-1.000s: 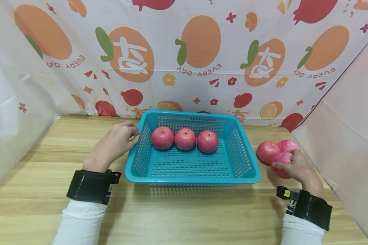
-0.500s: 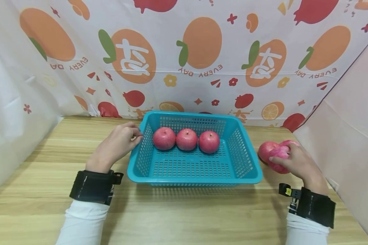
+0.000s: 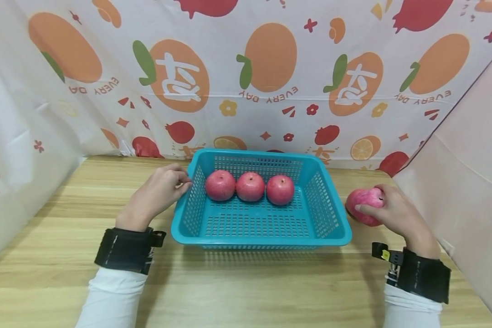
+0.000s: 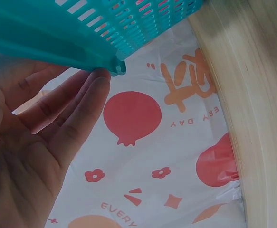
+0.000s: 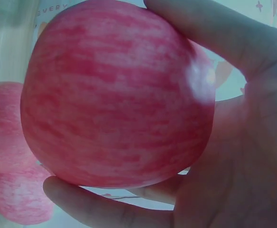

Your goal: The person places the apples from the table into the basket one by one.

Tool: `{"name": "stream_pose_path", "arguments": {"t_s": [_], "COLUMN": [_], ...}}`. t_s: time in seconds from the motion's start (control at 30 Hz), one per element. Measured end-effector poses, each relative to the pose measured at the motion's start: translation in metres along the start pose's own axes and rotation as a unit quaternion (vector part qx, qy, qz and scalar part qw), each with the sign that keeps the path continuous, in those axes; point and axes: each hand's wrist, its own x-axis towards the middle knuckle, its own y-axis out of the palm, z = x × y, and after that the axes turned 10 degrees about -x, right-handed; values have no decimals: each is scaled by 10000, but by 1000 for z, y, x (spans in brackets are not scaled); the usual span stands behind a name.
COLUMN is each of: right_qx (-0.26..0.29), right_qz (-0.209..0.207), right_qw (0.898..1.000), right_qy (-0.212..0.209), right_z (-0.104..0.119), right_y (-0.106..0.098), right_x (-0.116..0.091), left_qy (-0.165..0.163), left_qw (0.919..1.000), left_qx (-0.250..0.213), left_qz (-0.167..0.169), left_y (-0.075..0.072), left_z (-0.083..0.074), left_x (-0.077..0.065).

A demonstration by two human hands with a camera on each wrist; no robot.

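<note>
My right hand (image 3: pixel 402 218) grips a red apple (image 3: pixel 366 206) to the right of the basket, thumb on one side and fingers on the other. In the right wrist view this apple (image 5: pixel 119 95) fills the middle, with one apple (image 5: pixel 3 126) and another apple (image 5: pixel 24 194) behind it at the left. The held apple mostly hides those two in the head view. My left hand (image 3: pixel 157 193) holds the left rim of a blue plastic basket (image 3: pixel 254 241); the left wrist view shows its fingertips at the rim's edge.
Inside the basket a left apple (image 3: pixel 220 185), a middle apple (image 3: pixel 250 187) and a right apple (image 3: pixel 280 190) form a row towards the back. Below lies a wooden table (image 3: pixel 246 291). A fruit-printed cloth (image 3: pixel 229 123) hangs behind, and a pale sheet (image 3: pixel 471 191) borders the right side.
My right hand has tightened round the apple and lifted it, drawing it slightly up and left over the others. The left hand keeps its hold on the basket rim.
</note>
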Motion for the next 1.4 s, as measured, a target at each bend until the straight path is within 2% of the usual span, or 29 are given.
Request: {"name": "stream_pose_path", "arguments": {"t_s": [0.67, 1.4], "right_qx": [-50, -63], "right_qz": [-78, -178], "right_qw": [9998, 9993], "right_qy": [-156, -320], "right_z": [12, 26], "right_y": [-16, -29], "right_x": [8, 13], "left_qy": [142, 138], "left_qw": [9999, 9998], "left_qx": [64, 97], "left_qz": [-74, -97], "left_y": [0, 2], "left_z": [1, 0], "left_x": [1, 1]}}
